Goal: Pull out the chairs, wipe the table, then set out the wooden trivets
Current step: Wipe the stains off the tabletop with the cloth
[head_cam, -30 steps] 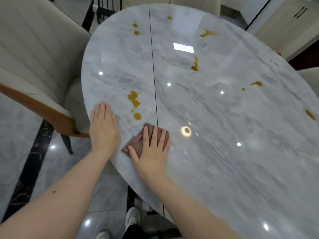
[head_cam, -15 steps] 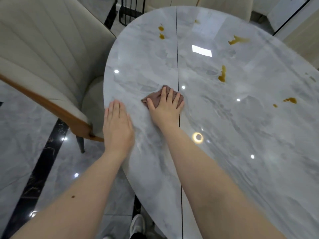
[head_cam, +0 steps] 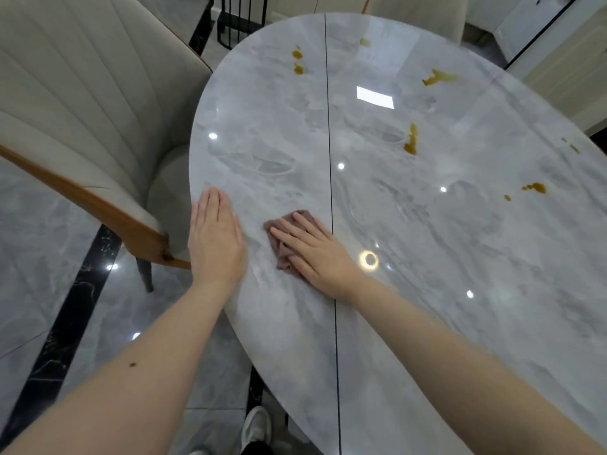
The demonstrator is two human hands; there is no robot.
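A grey marble oval table (head_cam: pixel 427 257) fills the right of the view, with a dark seam down its middle. My right hand (head_cam: pixel 312 249) presses flat on a small brown cloth (head_cam: pixel 279 239) just left of the seam, near the table's left edge. My left hand (head_cam: pixel 215 239) rests flat on the table edge beside it, fingers straight. Several yellow-brown stains remain farther out: two spots (head_cam: pixel 297 62) at the far left, a smear (head_cam: pixel 437 77) at the far end, a streak (head_cam: pixel 410 141) in the middle, drops (head_cam: pixel 533 188) at the right. No trivets are in view.
A cream upholstered chair (head_cam: pixel 75 119) with a wooden frame stands at the left, its seat close to the table edge. Another chair back (head_cam: pixel 414 8) shows at the far end. A black metal frame (head_cam: pixel 239 18) stands beyond. Cabinets (head_cam: pixel 558 60) sit at the far right. My shoe (head_cam: pixel 256 428) is below.
My right hand pushed the cloth away over the near stains, which are gone, then drew it back toward me. The left hand stayed on the table edge.
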